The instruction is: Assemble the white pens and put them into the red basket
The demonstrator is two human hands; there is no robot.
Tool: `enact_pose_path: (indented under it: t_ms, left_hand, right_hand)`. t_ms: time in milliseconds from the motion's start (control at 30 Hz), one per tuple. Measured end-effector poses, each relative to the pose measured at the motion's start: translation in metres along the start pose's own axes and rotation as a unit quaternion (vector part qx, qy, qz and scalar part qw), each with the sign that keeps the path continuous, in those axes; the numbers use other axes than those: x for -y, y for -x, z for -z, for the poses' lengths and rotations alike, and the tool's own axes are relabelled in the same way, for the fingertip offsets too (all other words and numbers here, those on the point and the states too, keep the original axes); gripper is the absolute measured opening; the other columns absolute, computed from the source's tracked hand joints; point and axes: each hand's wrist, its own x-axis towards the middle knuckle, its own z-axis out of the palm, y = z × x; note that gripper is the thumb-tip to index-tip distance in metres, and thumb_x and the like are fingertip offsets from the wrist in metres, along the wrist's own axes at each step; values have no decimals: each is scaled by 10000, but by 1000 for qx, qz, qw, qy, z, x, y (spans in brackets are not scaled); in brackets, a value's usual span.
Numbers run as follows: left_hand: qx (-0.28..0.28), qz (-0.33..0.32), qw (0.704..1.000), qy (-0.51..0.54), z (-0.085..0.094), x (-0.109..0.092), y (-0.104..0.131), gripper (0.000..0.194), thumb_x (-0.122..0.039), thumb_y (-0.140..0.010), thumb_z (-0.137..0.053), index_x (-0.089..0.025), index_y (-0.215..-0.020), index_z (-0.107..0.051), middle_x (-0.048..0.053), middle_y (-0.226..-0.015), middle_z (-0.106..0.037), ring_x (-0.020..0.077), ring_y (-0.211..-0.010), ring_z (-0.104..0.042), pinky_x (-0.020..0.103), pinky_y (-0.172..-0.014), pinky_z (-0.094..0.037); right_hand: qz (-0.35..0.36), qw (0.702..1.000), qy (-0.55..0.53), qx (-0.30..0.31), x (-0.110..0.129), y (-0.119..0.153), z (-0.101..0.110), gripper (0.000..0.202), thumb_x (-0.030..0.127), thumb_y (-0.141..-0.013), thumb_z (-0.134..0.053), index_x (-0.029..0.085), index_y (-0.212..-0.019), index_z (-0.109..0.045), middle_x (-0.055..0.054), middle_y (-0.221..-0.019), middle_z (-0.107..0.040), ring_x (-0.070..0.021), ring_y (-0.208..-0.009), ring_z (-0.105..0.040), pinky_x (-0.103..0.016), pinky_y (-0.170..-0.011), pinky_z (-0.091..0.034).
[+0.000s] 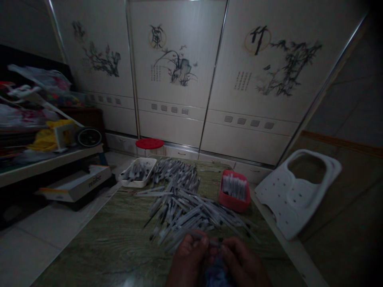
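Near the table's front edge my left hand (191, 255) and my right hand (239, 259) are close together, both with fingers pinched on one thin pale tube (214, 242) with a dark end. Just beyond them a large loose pile of similar tubes (185, 207) spreads over the green table (119, 239). A white tray (136, 184) at the pile's back left holds more tubes. At the right, a red basket (233, 202) contains tubes standing upright. The picture is dim, so fine details of the tube are unclear.
A red stool (149, 143) stands behind the table. At the right is a white plastic chair (296, 195). An open box (76, 185) lies at the left, below a bench (50, 159) loaded with bags. Patterned cabinet doors (176, 123) form the background.
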Motion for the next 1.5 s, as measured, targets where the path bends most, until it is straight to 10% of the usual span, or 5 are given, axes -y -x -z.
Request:
enact_pose_path:
  t_ms: [1500]
  left_hand:
    - [12, -12, 1000, -10, 1, -9, 3, 420, -336, -700, -916, -186, -918, -589, 40, -786, -756, 143, -691, -681, 253, -670, -476]
  right_hand:
    - [15, 999, -29, -15, 3, -1, 2, 414, 629, -835, -646, 226, -829, -743, -21, -733, -716, -205, -678, -632, -278, -632, -486]
